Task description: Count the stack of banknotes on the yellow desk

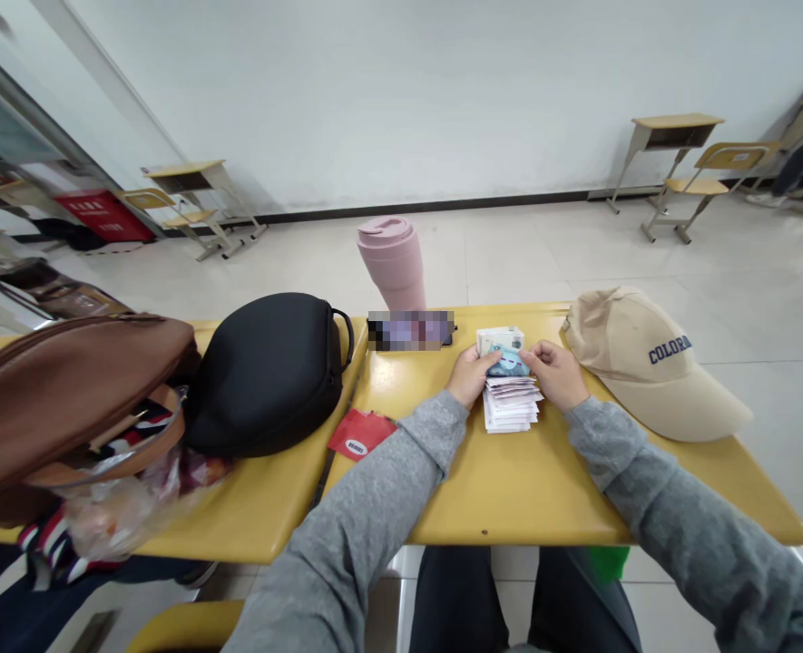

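Note:
My left hand [470, 375] and my right hand [560, 373] meet over the yellow desk, thumbs and fingers closed on the two sides of a small blue printed card [508, 363]. Just behind it lies a pale card [500, 338] with a picture; I cannot tell whether it is held too or rests on the desk. On my side of the hands, a pile of white folded papers [512, 413] lies spread in overlapping layers. The left fingers are partly hidden behind the cards.
A beige cap [652, 367] sits right of my hands. Behind them stand a pink tumbler [393, 263] and a phone [411, 331] lying flat. Leftward are a red packet [361, 433], a black case [265, 376] and a brown bag [67, 399] on the adjoining desk [265, 517].

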Available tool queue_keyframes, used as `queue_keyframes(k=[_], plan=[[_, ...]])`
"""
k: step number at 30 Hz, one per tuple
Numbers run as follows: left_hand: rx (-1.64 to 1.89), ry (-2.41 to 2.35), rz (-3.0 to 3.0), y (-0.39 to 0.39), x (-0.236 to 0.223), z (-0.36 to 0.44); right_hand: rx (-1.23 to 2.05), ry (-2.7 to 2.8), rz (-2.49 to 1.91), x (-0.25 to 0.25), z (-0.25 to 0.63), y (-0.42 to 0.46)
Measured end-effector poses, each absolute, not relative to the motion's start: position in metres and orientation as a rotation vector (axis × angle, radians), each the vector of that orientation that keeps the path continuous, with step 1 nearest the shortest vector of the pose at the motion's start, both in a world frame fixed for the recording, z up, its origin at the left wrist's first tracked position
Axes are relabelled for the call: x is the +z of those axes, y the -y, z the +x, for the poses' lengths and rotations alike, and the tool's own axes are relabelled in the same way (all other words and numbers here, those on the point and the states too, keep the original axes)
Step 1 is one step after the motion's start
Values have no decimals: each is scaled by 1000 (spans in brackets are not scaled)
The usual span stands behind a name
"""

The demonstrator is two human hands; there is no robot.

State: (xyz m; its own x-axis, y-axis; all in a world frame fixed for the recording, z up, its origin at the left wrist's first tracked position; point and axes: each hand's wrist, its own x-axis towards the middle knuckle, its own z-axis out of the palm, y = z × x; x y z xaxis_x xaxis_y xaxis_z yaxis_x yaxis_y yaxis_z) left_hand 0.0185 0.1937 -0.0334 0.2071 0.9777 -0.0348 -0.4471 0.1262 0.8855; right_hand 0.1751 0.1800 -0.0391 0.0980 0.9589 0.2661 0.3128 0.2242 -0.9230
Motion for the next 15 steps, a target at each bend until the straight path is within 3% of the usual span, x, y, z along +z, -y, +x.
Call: queue_keyframes(k=[15], plan=[[1263, -798, 830, -197, -35, 19, 730, 1451, -1230, -32, 174, -176]])
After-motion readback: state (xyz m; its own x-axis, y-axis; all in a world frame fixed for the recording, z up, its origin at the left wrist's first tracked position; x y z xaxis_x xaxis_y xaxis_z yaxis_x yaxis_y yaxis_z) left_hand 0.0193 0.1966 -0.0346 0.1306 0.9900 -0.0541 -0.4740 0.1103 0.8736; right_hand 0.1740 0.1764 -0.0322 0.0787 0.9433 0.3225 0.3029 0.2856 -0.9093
